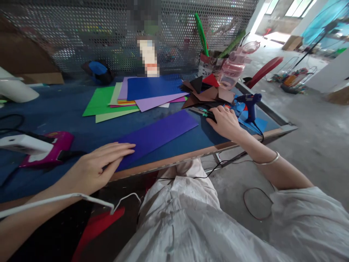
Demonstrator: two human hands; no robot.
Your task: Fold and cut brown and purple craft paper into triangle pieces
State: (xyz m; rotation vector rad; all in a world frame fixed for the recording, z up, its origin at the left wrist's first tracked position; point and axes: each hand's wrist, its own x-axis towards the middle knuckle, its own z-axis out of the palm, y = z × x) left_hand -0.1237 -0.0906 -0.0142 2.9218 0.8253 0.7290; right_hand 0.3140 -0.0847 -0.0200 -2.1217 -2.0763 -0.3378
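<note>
A long purple paper sheet (160,133) lies on the blue table (62,109) in front of me. My left hand (100,167) rests flat on the sheet's near left end, fingers stretched out. My right hand (225,122) is past the sheet's right end, fingers curled down over a dark tool with teal marks (205,112), maybe scissors; how firmly it grips is hard to see.
A stack of coloured sheets (131,96) lies further back. Brown, black and red paper scraps (205,92), a blue glue gun (251,103), a pink bottle (234,67) and a cup of green items (208,60) stand right. A pink device (51,147) lies left. A perforated screen (81,32) backs the table.
</note>
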